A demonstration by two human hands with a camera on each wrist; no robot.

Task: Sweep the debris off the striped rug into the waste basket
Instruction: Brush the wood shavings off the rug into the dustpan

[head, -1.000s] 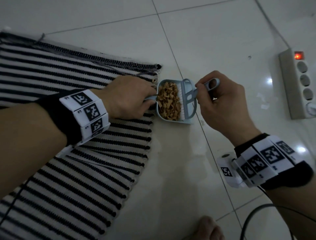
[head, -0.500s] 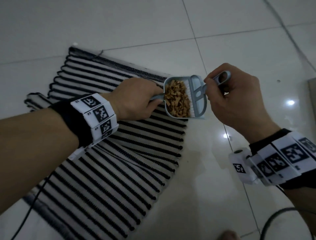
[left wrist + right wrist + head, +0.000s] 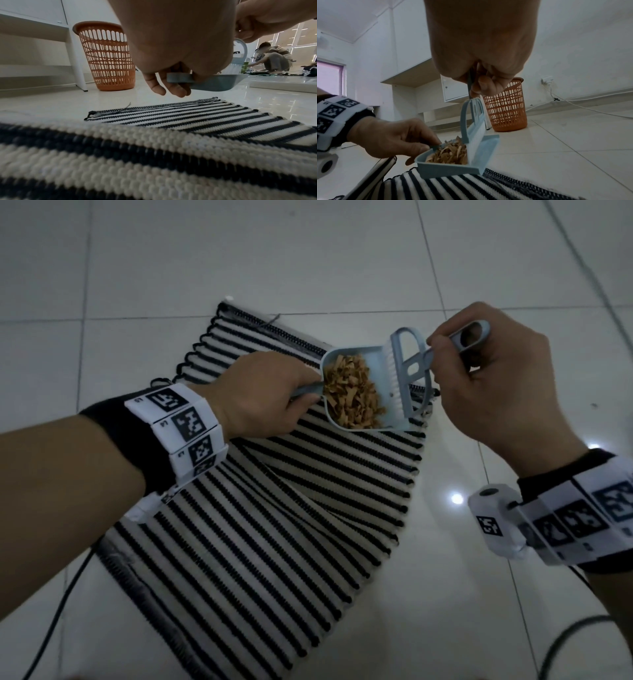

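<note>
Head view: the left hand (image 3: pixel 263 395) grips the dustpan (image 3: pixel 363 392) handle, debris (image 3: pixel 352 395) heaped inside, above the striped rug (image 3: pixel 274 525); the right hand (image 3: pixel 496 385) holds the brush (image 3: pixel 407 371) against it. Left wrist view: the waste basket (image 3: pixel 106 56) stands ahead, left of the pan, well apart. Right wrist view: basket beyond the brush.

Glossy pale tiled floor (image 3: pixel 342 251), white walls (image 3: pixel 573 47)

An indoor room with a glossy white tiled floor (image 3: pixel 308 261), white built-in cabinets (image 3: pixel 453 89) on plain walls, an orange waste basket (image 3: pixel 106 56), and another person (image 3: pixel 274 59) crouching beyond.
</note>
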